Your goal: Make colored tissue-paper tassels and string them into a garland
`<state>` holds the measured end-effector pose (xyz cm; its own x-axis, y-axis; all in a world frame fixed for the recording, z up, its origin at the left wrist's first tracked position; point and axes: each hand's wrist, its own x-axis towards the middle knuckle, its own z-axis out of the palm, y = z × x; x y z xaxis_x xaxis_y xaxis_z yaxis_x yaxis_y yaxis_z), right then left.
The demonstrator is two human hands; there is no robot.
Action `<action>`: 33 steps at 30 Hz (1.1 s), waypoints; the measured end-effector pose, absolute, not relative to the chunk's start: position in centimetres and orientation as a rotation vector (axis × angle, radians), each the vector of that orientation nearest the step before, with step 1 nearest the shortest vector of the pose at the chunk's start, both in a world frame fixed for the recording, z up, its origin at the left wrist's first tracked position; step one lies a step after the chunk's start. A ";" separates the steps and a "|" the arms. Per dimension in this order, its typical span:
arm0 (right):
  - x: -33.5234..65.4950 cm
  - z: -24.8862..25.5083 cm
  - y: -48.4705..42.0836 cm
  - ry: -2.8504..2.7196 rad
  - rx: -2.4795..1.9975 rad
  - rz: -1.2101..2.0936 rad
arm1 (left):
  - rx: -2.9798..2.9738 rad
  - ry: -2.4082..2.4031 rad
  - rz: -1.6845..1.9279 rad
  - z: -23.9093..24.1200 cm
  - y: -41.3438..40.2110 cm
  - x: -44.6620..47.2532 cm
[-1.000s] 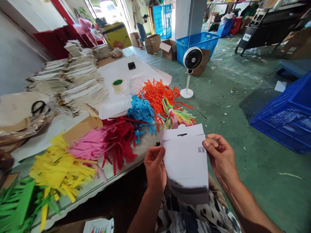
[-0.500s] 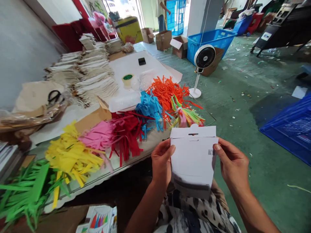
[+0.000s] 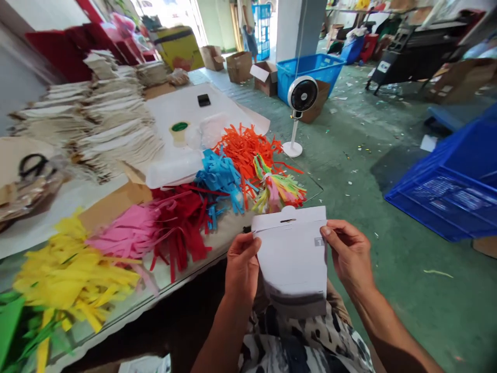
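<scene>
A flat white cardboard box (image 3: 291,259) with a hang-hole flap at its far end is held over my lap. My left hand (image 3: 243,264) pinches its left edge between thumb and fingers. On the opposite edge, my right hand (image 3: 349,254) grips near the upper corner, beside a small grey printed mark. Just beyond the box lies a tied bundle of multicoloured strips (image 3: 277,184) at the table's edge. Piles of orange strips (image 3: 248,153), blue strips (image 3: 223,176), dark red strips (image 3: 180,223), pink strips (image 3: 124,230), yellow strips (image 3: 77,274) and green strips (image 3: 15,326) run along the table.
Stacks of pale bags (image 3: 112,119) stand at the back left. Tape (image 3: 179,132) and a black phone (image 3: 204,100) lie on the white table (image 3: 163,106). A white fan (image 3: 303,96) stands beyond the table. A blue crate (image 3: 446,191) is at the right. A person (image 3: 247,26) stands far off.
The view has turned to the right, so the table and floor items sit further left. Both hands still hold the white box, which is slightly more tilted.
</scene>
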<state>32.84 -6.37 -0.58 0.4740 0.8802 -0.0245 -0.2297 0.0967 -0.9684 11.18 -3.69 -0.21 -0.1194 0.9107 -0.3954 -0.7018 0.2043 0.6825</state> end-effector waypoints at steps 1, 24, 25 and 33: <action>32.7 -0.4 -6.4 -0.708 -1.192 0.925 | 0.281 0.953 1.410 -0.4 -3.6 11.1; 33.1 0.7 -7.1 -0.665 -1.205 0.933 | 0.518 1.040 1.525 0.3 -3.5 12.1; 33.4 0.6 -7.1 -0.658 -1.209 0.943 | 0.548 1.043 1.529 0.4 -3.6 12.2; 36.0 -0.9 -6.9 -0.739 -1.285 1.076 | 0.773 1.123 1.450 0.4 -4.3 12.5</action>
